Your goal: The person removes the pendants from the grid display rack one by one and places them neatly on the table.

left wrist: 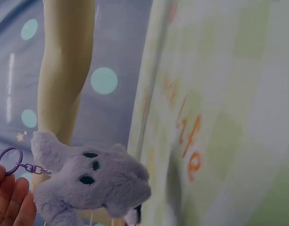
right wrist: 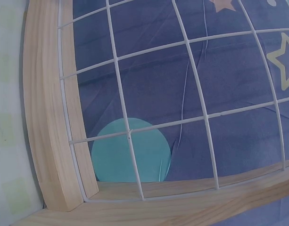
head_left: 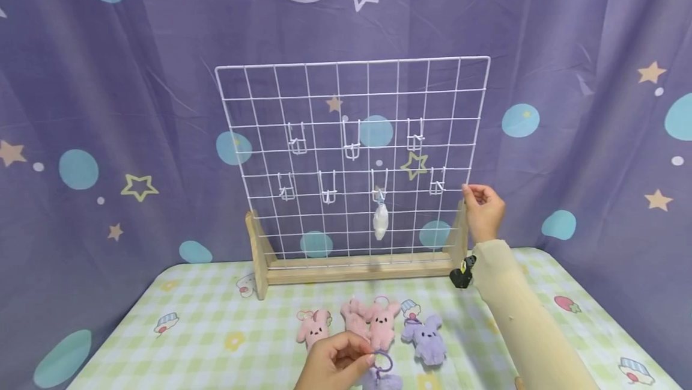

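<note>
My left hand [head_left: 337,363] pinches the purple ring [head_left: 383,361] of a plush keychain, with the ring's far side standing out past the fingertips. The lilac plush animal [left wrist: 104,176] hangs from it by a short chain and shows dark eyes and a nose. My right hand [head_left: 485,211] grips the right edge of a white wire grid rack [head_left: 368,94] between thumb and curled fingers, just above the wooden side post. From a lower hook on the grid hangs a white plush charm [head_left: 381,222].
Several other white hooks [head_left: 352,151] sit on the grid in two rows. Pink plush keychains [head_left: 381,327] and another purple plush keychain [head_left: 429,342] lie on the checked tablecloth [head_left: 205,330]. The rack's wooden base [head_left: 357,270] stands near the purple curtain [head_left: 162,35].
</note>
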Demonstrator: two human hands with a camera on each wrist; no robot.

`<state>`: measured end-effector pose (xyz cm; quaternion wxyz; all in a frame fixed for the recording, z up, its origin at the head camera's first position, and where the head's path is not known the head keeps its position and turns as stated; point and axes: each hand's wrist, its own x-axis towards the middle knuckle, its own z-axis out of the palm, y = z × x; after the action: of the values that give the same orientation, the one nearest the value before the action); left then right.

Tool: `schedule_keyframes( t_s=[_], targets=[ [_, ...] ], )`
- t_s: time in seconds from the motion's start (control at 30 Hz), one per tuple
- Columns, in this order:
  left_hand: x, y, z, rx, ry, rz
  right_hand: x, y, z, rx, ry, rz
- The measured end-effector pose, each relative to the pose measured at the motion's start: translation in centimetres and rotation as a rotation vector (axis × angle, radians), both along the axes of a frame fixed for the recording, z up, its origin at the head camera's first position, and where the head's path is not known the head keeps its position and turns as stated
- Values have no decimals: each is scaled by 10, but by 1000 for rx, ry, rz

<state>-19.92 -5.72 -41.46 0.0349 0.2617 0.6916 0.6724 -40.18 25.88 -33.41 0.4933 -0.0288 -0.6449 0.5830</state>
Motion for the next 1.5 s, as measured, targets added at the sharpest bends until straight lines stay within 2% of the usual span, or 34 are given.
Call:
schedule_keyframes(
  t_s=[0.07,0.17,0.27,0.4,0.53,0.6,0.7,0.8,0.93,1.17,1.33,1.5],
  targets=[
    [4,-1,-3,3,-44,-17,-1,0,0,2,6,-2],
    [9,-2,-5,14,-71,-57,-1,0,0,1,11,-4],
    [13,-2,-6,32,-77,-96,-1,-1,1,1,6,-8],
    [15,1,-10,53,-50,-135,0,-1,2,0,-1,-3],
    [14,4,-14,57,-64,-151,1,-1,2,-1,-14,2],
    [11,6,-16,48,-70,-143,2,-1,2,-3,-13,4],
    [5,10,-19,32,-7,-125,2,0,2,-7,-2,6],
    [-2,15,-22,-5,24,-91,3,0,2,-6,-3,6],
    [-11,22,-23,-53,10,-48,3,0,2,7,-6,8],
    [-23,28,-29,-159,54,47,3,-2,0,-10,0,18],
    [-31,28,-34,-226,100,60,14,-7,9,-21,28,40],
    [-36,27,-38,-271,99,48,30,-15,19,-8,27,42]
  ],
)
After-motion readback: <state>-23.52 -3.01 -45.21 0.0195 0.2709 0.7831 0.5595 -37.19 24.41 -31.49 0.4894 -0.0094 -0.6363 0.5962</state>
